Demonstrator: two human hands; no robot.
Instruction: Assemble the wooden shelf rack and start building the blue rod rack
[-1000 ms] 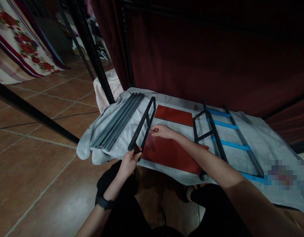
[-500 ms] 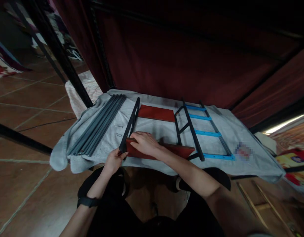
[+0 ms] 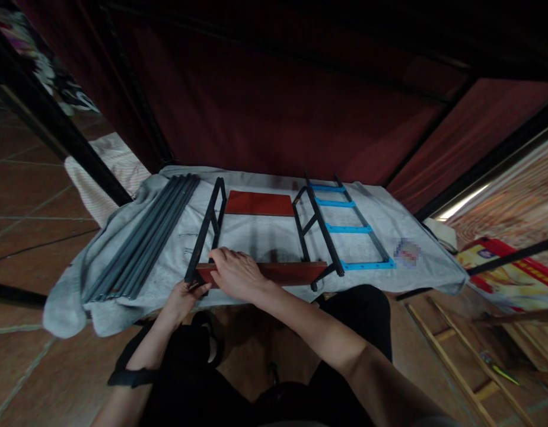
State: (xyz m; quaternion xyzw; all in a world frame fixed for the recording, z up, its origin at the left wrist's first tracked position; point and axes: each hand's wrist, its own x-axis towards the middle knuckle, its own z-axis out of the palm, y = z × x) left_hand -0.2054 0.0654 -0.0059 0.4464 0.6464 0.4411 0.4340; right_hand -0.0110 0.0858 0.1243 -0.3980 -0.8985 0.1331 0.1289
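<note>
The person sat at the near edge of a tabletop [image 3: 434, 261] covered with a grey cloth [image 3: 265, 237]. A red board [image 3: 292, 273] stood on its long edge along that near edge, running from left of the middle towards the right. The right hand [image 3: 235, 274] lay over the board's left part, its fingers curled down over the top edge and clasping it. The left hand [image 3: 181, 298] was closed round the near end of a black side frame [image 3: 207, 228], just where the board's left end met it, thumb against the board. The frame ran from there towards the far edge. To its left, a bundle of grey rods [image 3: 145, 237] lay slantwise towards the far left corner, with two thin pins [image 3: 187, 235] on the cloth between the rods and the frame. A second red board [image 3: 260, 203] lay flat near the far edge. Right of it stood a black ladder frame [image 3: 327, 237] with blue rungs, its near end touching the upright board's right end.
</note>
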